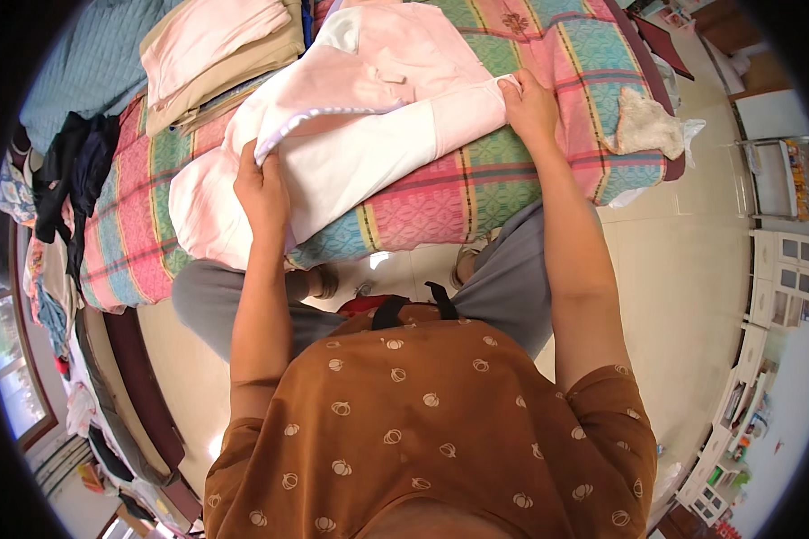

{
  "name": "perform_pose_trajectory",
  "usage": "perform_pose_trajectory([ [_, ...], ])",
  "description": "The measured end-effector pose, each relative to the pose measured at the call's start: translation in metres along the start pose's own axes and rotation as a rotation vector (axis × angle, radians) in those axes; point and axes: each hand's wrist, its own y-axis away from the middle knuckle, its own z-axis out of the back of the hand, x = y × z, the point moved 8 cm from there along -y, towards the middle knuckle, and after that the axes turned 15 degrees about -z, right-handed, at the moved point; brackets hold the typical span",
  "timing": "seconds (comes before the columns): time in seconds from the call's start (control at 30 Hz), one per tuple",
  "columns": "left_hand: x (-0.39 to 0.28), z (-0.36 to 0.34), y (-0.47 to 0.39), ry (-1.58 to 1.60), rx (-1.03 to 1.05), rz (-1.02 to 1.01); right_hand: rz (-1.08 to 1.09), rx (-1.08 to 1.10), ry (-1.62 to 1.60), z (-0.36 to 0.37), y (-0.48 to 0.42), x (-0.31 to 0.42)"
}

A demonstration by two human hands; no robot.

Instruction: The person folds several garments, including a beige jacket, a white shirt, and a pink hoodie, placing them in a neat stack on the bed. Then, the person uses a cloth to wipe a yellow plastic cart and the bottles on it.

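A pale pink and white garment [364, 162] lies spread over a bed with a plaid, multicoloured cover [418, 222]. My left hand [261, 185] pinches a lilac-edged part of it, lifting that edge a little so the white cloth beneath shows. On the other side, my right hand [531, 104] grips the end of a long pink and white section, perhaps a sleeve or a leg. Between the hands this section runs slantwise, with its lower edge towards me. The rest of the garment reaches beyond both hands to the far side.
Folded pink and tan clothes [222, 60] are stacked at the far left, beside a blue quilted cover [87, 60]. Dark clothes [81, 168] hang at the left. A cream cloth [644, 124] lies near the bed's right edge. White cabinets [782, 269] line the right wall.
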Motion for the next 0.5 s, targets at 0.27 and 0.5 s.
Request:
perform_pose_trajectory([
  [0.27,0.019,-0.009,0.039,-0.010,0.377,0.284,0.121,0.017,0.048,-0.026,-0.005,-0.020],
  [0.5,0.048,0.007,0.094,-0.053,0.381,0.285,0.117,0.078,0.145,-0.040,-0.009,-0.013],
])
